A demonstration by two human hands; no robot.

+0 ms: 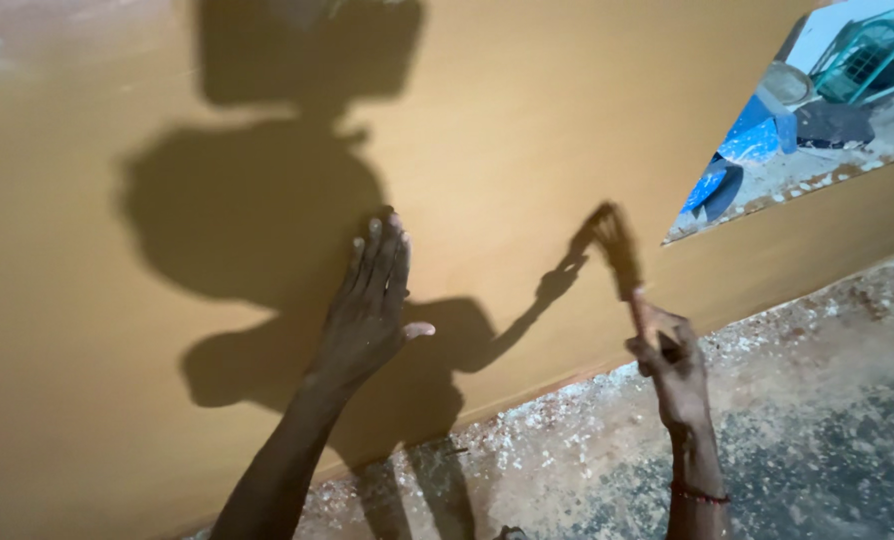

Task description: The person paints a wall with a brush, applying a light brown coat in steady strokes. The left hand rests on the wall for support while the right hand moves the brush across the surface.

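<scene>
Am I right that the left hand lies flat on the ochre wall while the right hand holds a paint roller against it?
Not quite. The head view shows the right hand holding a small brush, not a roller, its bristles at the ochre wall. The left hand does lie flat on that wall.

No labels, signs or screens in my view. Only package-like thing: crumpled blue bag or sack (pixel 757 135), seen through opening at upper right, lying on speckled floor there beside dark patch. Angular, bright blue with paler folds. Whether it holds anything, cannot tell.
</scene>
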